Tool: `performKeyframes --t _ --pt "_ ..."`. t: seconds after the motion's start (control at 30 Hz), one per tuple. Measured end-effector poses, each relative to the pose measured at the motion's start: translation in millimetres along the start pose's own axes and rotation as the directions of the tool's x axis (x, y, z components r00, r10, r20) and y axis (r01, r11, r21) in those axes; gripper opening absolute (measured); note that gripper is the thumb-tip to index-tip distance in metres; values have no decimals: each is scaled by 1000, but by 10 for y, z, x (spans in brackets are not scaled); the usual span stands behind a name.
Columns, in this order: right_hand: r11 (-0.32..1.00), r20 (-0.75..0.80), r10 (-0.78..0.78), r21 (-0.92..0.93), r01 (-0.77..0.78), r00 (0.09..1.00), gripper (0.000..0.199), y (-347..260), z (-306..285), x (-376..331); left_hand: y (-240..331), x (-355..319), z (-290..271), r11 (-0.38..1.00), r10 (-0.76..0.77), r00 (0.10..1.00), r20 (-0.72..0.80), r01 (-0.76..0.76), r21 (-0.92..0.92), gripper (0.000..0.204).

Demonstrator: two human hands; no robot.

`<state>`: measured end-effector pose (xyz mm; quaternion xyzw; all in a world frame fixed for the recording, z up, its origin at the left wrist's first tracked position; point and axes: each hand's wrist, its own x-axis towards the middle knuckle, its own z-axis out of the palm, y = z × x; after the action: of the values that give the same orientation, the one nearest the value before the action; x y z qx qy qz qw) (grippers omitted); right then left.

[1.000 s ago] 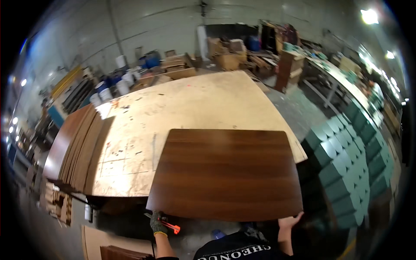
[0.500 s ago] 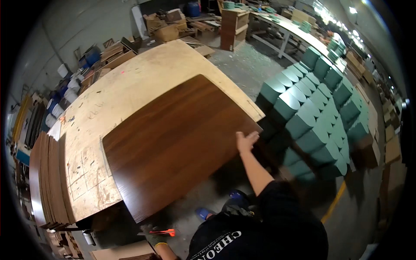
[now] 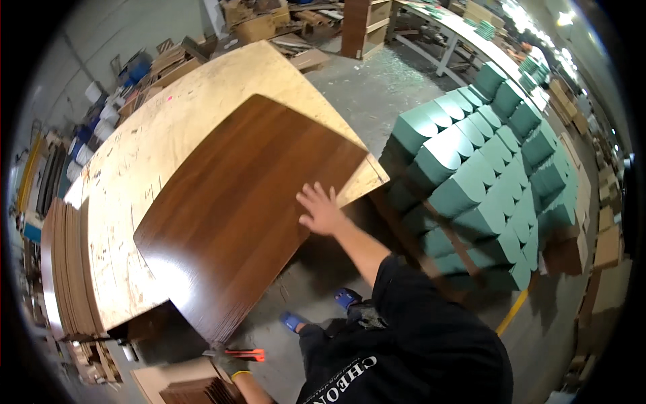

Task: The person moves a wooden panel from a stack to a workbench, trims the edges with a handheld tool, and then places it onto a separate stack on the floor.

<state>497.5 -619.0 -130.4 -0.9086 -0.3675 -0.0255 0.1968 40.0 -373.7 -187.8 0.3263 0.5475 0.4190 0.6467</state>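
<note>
Five fingers of my right hand (image 3: 324, 214) spread wide over the brown wood-grain panel (image 3: 242, 195), holding nothing; on my feed, the gloved left hand (image 3: 232, 365) curls round an orange utility knife (image 3: 249, 355) by the near corner. The panel overhangs the plywood worktop (image 3: 215, 87).

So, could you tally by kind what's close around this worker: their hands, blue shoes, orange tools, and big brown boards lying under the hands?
Hands: 2 (gloved left hand, bare right hand)
Shoes: 2 (left blue shoe, right blue shoe)
Orange tool: 1
Big brown board: 1
Total: 6
</note>
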Motion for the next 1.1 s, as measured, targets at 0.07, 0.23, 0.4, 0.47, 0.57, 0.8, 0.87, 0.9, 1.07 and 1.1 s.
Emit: performKeyframes --t 0.07,0.23,0.4,0.47,0.57,0.8,0.87,0.9,1.07,1.1 --pt "994 -96 45 -92 -54 994 57 189 -218 207 -73 -858 288 966 -216 971 98 228 -124 29" --pt "765 603 -259 605 -220 755 44 -219 -215 -335 -376 -1975 33 884 -468 873 138 461 80 35" --pt "544 900 -356 418 -728 251 59 -946 344 -1507 -859 -2915 -80 930 -220 975 46 195 313 24" --pt "218 892 -418 285 -934 174 54 -1195 541 -1760 -624 -3188 216 943 -259 958 -123 279 182 26" --pt "-252 900 -321 218 -943 294 42 -1593 492 -1816 -579 -3148 -58 970 -213 976 -48 217 107 38" --pt "-253 778 -590 77 -964 217 48 -2181 839 -1796 -491 -2574 35 350 385 912 142 -286 892 53" --pt "-204 799 -557 135 -970 228 59 -2200 855 -1815 -255 -2534 254 308 133 987 90 -127 943 60" --pt "-224 795 -564 111 -968 222 58 -2198 901 -1809 -210 -2526 305 283 94 994 57 -82 955 55" --pt "-235 767 -588 144 -961 258 55 -2219 998 -1799 -361 -2363 189 63 306 922 239 -270 961 47" --pt "-236 760 -581 187 -954 292 53 -2227 998 -1784 -272 -2375 221 48 301 930 211 -236 971 46"
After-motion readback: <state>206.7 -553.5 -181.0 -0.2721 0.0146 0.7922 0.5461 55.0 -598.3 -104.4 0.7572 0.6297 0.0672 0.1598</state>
